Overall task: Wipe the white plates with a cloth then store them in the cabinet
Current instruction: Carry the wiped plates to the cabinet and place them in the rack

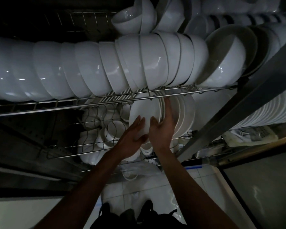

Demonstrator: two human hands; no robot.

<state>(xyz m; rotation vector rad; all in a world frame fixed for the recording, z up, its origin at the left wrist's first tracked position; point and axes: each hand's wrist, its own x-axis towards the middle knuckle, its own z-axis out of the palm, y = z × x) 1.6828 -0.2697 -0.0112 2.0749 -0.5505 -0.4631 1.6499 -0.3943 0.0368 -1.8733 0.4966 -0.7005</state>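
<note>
I saw both hands, left [133,129] and right [162,124], fingers spread flat, steadying the upright white plate [144,111] against the stack on the lower rack [106,147]: stiff, slick, breakable, best gripped by its rim.

Two hands [135,129] [162,124], two wire racks [56,105] [89,144], bowls [106,66] and plates [145,111] beyond counting.

white plates [144,113] stand under a silver wire rack [96,103] carrying glossy white bowls [106,66]. the cabinet frame [248,103] is grey. the cloth [254,134] is off-white with a faint grid pattern. the floor tiles [203,187] are white.
</note>
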